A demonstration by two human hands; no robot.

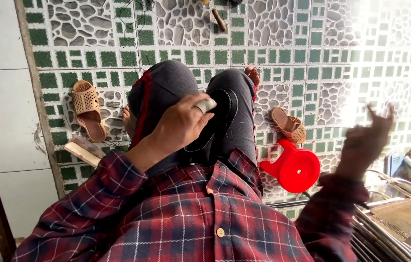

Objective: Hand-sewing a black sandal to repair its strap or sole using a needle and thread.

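I am sitting and looking down at my lap, in grey trousers and a red plaid shirt. My left hand point(182, 127) grips a black shoe piece point(222, 114) that lies across my knees. A pale wrap covers one fingertip of that hand. My right hand point(368, 138) is raised out to the right, away from my lap. It is blurred, so what it holds is unclear. A thin thread seems to run over the black shoe piece.
Two tan woven sandals point(88, 109) point(289, 125) lie on the green patterned floor tiles. A red plastic stool point(295, 169) stands by my right leg. Metal racks point(399, 218) fill the lower right. Wooden strips point(84, 151) lie at the left, and a wooden-handled tool point(218, 19) lies at the top.
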